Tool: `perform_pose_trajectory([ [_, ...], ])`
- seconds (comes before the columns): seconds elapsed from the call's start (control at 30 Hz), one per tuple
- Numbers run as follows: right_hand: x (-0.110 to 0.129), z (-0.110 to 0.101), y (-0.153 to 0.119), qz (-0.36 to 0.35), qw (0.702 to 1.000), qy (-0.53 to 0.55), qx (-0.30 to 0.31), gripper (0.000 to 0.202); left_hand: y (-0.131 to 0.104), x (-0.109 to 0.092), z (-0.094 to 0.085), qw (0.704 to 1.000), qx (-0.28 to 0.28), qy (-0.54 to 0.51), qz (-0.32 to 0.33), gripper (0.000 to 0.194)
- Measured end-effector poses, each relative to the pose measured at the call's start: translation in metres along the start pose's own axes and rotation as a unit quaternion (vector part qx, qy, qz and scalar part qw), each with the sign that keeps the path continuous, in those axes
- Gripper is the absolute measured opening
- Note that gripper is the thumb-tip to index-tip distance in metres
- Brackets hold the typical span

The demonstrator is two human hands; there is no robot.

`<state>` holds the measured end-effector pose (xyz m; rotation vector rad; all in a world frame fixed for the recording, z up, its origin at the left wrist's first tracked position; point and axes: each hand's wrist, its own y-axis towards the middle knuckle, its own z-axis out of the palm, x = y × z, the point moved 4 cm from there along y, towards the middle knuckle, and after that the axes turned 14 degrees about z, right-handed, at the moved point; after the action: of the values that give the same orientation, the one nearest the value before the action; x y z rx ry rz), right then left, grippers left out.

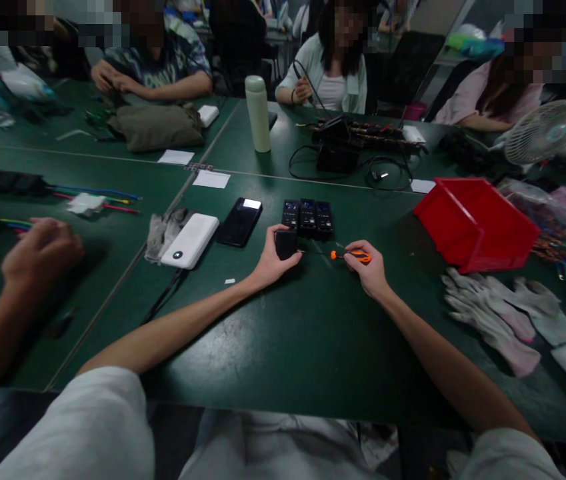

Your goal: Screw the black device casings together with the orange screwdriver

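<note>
My left hand (273,260) is closed around a small black box (286,245) at the middle of the green table. My right hand (367,268) grips an orange-and-black screwdriver (335,255), its thin shaft pointing left at the box's right side. The tip reaches a small metallic part by my left thumb; whether they touch I cannot tell. Just beyond the box, several black modules (307,217) stand side by side. Left of my left hand lie a black phone (239,222) and a white power bank (191,241), which rests partly on grey gloves (159,237).
A red bin (477,227) sits at the right, with work gloves (495,313) in front of it. A pale green bottle (258,115) stands upright farther back. Another person's hand (43,257) is at the left with wires. People sit across the green table (263,353); a fan (545,133) stands back right.
</note>
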<state>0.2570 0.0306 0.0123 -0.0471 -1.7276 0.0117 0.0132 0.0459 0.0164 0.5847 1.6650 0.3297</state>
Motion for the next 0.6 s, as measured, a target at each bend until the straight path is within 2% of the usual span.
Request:
perform_pose_trajectory([
  [0.13, -0.0004, -0.001, 0.0009, -0.001, 1.0, -0.017, -0.017, 0.03, 0.0008, -0.0006, -0.0013, 1.0, -0.003, 0.017, 0.002, 0.059],
  [0.33, -0.0014, 0.0059, -0.0008, 0.037, 0.999, -0.015, 0.026, 0.025, 0.0012, 0.0018, -0.0023, 1.0, -0.007, 0.018, 0.0, 0.058],
  [0.6, 0.0049, 0.0, -0.0009, -0.022, 0.998, -0.061, -0.009, 0.025, 0.0007, 0.0041, -0.0025, 1.0, -0.005, 0.029, -0.002, 0.058],
])
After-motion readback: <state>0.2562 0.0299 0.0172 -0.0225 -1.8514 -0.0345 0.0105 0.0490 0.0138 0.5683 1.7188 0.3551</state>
